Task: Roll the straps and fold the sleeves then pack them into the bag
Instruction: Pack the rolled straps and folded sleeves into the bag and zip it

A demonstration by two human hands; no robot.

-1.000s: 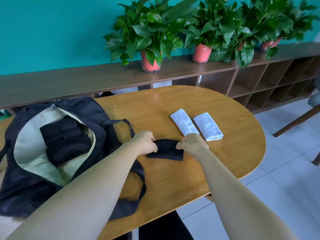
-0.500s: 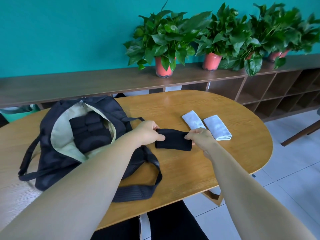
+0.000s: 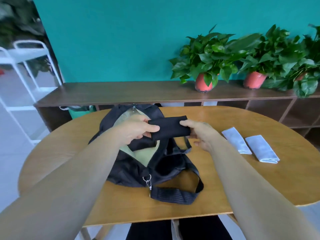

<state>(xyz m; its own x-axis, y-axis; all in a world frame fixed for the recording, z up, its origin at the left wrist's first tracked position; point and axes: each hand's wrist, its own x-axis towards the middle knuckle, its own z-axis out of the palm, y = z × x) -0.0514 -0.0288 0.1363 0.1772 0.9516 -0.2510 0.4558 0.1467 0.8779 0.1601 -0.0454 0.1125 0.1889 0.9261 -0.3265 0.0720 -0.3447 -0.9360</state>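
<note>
A folded black sleeve (image 3: 168,127) hangs in the air over the open black bag (image 3: 133,168). My left hand (image 3: 136,129) pinches its left end and my right hand (image 3: 201,134) grips its right end. The bag lies on the wooden table (image 3: 242,181) with its pale green lining showing and dark items inside, mostly hidden by my left hand. Its shoulder strap (image 3: 173,194) loops toward the table's front edge. Two folded white sleeves (image 3: 236,140) (image 3: 261,148) lie side by side on the table to the right of my right hand.
A long dark wooden shelf (image 3: 138,91) runs behind the table with potted plants (image 3: 206,66) on top. A white rack (image 3: 22,70) stands at the far left. A green bag (image 3: 81,110) sits under the shelf. My legs show below the table's front edge.
Both hands have lifted the black sleeve off the table and carried it left, over the bag's opening. The view has swung left, so the white sleeves now lie far to the right.
</note>
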